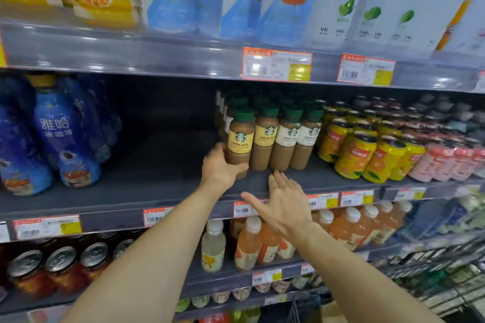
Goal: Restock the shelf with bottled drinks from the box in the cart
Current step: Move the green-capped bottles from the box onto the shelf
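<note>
Nearest, the right hand [282, 200] hovers flat and empty, fingers spread, over the shelf [162, 181] edge. Farther left, the left hand [219, 165] grasps the Cheese Latte bottle [240, 140], standing upright leftmost in the front coffee row.

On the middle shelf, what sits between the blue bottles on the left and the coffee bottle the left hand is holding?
Nothing: in the head view, the shelf is bare between the blue bottles and the coffee bottle gripped by the left hand.
</note>
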`<state>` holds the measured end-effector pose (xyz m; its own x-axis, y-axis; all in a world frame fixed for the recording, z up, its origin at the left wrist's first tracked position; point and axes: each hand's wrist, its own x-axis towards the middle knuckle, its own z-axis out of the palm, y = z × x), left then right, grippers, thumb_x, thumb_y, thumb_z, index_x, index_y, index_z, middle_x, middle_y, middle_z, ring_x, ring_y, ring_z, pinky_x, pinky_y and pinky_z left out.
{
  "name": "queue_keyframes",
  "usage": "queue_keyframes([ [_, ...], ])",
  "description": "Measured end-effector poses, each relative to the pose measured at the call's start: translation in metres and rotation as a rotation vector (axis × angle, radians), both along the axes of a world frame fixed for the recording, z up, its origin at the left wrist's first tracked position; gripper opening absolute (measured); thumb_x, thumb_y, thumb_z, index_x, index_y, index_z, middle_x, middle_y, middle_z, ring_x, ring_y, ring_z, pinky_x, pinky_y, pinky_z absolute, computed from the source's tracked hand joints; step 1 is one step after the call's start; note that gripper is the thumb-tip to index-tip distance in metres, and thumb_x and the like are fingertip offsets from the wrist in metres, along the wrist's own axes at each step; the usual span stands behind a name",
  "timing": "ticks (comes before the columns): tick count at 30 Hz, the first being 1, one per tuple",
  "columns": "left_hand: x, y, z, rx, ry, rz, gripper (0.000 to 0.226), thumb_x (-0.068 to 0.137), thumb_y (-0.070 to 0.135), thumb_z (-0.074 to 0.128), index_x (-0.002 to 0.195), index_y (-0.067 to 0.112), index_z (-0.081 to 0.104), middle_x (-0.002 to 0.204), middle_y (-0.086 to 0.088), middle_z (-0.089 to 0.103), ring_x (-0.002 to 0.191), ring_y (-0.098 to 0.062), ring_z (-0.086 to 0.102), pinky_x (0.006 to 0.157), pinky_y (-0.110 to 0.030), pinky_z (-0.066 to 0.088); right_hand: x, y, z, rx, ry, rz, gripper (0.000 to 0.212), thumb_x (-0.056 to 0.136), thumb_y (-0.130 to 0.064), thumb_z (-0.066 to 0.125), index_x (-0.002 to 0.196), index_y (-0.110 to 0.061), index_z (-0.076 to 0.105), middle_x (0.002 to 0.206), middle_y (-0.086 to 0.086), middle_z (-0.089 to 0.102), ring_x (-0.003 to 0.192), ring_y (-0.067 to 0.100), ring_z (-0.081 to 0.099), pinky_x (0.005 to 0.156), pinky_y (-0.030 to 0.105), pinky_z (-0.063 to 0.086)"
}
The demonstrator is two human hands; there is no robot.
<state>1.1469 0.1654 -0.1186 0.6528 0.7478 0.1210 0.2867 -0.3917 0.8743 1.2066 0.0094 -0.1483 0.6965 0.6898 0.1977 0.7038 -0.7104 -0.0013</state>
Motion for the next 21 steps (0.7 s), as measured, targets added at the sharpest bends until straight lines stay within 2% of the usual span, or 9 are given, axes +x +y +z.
queue_keyframes([
  [6, 0.012, 0.004, -0.003, 0.007, 0.030, 0.022, 0.060, 0.071, 0.032, 0.084, 0.120, 0.017, 0.053, 0.122, -0.006, 0.062, 0.118, -0.025, 0.055, 0.098, -0.044, 0.049, 0.001, 0.003, -0.003, 0.009, -0.032, -0.026, 0.113, 0.077, -0.088, 0.007, 0.141, -0.003, 0.047, 0.147, 0.016, 0.045, 0.139, 0.025, 0.039, 0.116, 0.035, 0.027],
  [10, 0.018, 0.004, -0.003, 0.044, 0.046, 0.059, 0.058, 0.074, 0.030, 0.082, 0.120, 0.013, 0.052, 0.125, -0.009, 0.059, 0.119, -0.027, 0.055, 0.097, -0.038, 0.048, 0.000, 0.003, -0.002, 0.005, -0.011, -0.024, 0.113, 0.077, -0.088, 0.007, 0.143, -0.003, 0.044, 0.150, 0.016, 0.042, 0.141, 0.024, 0.035, 0.117, 0.035, 0.025],
  [14, 0.020, 0.007, -0.003, 0.081, 0.068, 0.064, 0.058, 0.074, 0.031, 0.082, 0.119, 0.011, 0.053, 0.124, -0.010, 0.060, 0.119, -0.029, 0.055, 0.096, -0.040, 0.048, -0.003, 0.004, 0.001, 0.022, -0.010, -0.026, 0.121, 0.073, -0.089, -0.003, 0.142, -0.002, 0.047, 0.148, 0.016, 0.044, 0.140, 0.024, 0.037, 0.116, 0.034, 0.026],
  [17, 0.021, 0.006, -0.003, 0.101, 0.083, 0.063, 0.059, 0.074, 0.031, 0.081, 0.120, 0.010, 0.052, 0.125, -0.012, 0.059, 0.120, -0.030, 0.055, 0.095, -0.040, 0.048, -0.002, 0.003, 0.001, 0.021, 0.009, -0.022, 0.119, 0.073, -0.088, 0.001, 0.143, -0.002, 0.045, 0.149, 0.016, 0.043, 0.141, 0.025, 0.036, 0.116, 0.035, 0.025],
  [21, 0.023, 0.005, 0.001, 0.108, 0.092, 0.060, 0.063, 0.073, 0.029, 0.083, 0.122, 0.006, 0.051, 0.128, -0.015, 0.056, 0.121, -0.032, 0.053, 0.096, -0.039, 0.046, 0.000, 0.004, -0.002, 0.046, 0.024, -0.037, 0.130, 0.066, -0.091, -0.009, 0.139, 0.000, 0.049, 0.146, 0.018, 0.046, 0.139, 0.027, 0.039, 0.114, 0.036, 0.029],
])
